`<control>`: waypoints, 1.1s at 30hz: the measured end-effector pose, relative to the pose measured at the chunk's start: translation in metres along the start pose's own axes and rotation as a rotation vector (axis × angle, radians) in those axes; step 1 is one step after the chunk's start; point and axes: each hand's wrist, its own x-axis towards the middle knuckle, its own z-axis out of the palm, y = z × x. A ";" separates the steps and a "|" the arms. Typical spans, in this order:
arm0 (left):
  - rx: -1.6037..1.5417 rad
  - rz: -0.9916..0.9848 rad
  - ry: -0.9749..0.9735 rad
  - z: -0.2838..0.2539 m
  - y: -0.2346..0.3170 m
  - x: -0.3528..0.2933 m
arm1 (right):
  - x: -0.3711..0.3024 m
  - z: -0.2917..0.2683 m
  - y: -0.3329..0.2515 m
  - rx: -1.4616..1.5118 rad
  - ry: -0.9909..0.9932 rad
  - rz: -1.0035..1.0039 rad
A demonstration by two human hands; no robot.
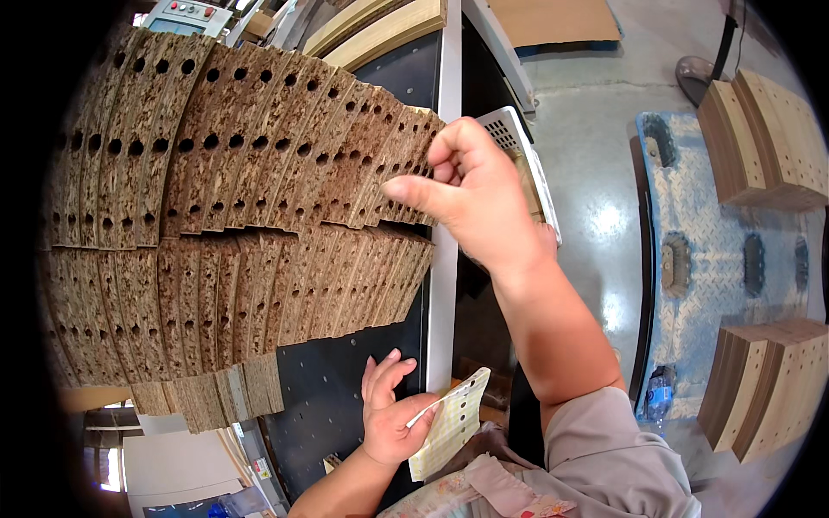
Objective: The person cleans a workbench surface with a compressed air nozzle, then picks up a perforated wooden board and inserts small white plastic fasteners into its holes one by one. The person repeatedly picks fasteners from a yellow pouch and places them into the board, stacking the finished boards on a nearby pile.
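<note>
My left hand (pixel 393 421) holds a yellow-and-white sheet (pixel 451 421) with a row of dark dots, clamped at the base of the thumb; its other fingers are spread. Farther up, my right hand (pixel 473 194) hovers at the right end of the stacked particleboard panels (pixel 242 155). Its fingers curl toward the palm and the thumb points left toward the panel edges, with nothing seen between them. Whether the thumb touches a panel I cannot tell. Rows of round dark holes run along the brown, rough panel edges. A second, lower row of panels (pixel 233 293) stands nearer me.
The panels rest on a black table (pixel 337 371) with a pale metal edge (pixel 443 302). Beyond my right arm stands a white plastic crate (pixel 540 186). At right, a blue pallet (pixel 704 285) carries wooden board stacks (pixel 768 380) and a plastic bottle (pixel 659 393).
</note>
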 end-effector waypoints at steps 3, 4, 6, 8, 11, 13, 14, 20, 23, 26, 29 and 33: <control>-0.002 0.013 0.005 0.000 0.000 0.002 | 0.001 0.001 -0.005 -0.066 0.070 0.001; -0.002 0.014 0.006 0.000 -0.001 0.001 | 0.000 0.000 -0.006 -0.038 0.080 0.043; -0.005 0.013 0.008 0.001 -0.002 -0.002 | -0.003 -0.002 0.001 0.127 0.101 0.015; -0.009 0.022 0.010 0.000 -0.001 0.001 | -0.010 -0.008 0.003 0.267 0.062 0.035; -0.032 0.019 0.010 -0.002 -0.002 0.001 | -0.052 -0.019 0.000 0.371 -0.132 0.131; -0.036 0.014 0.011 -0.001 -0.004 0.000 | -0.083 -0.032 0.000 0.040 -0.319 0.055; -0.041 0.018 0.013 -0.001 -0.003 0.005 | -0.095 -0.039 0.000 -0.087 -0.388 0.010; -0.051 0.016 0.059 0.001 -0.002 0.004 | -0.167 -0.050 0.021 -0.426 -0.606 -0.104; -0.058 0.022 0.066 0.003 -0.002 0.004 | -0.181 -0.039 0.018 -0.421 -0.539 -0.143; -0.060 0.021 0.075 0.003 -0.002 0.002 | -0.185 -0.032 0.017 -0.466 -0.505 -0.193; -0.061 0.018 0.080 0.004 -0.001 0.003 | -0.187 -0.028 0.016 -0.510 -0.469 -0.218; -0.045 0.021 0.076 0.004 -0.002 0.003 | -0.191 -0.028 0.015 -0.551 -0.444 -0.209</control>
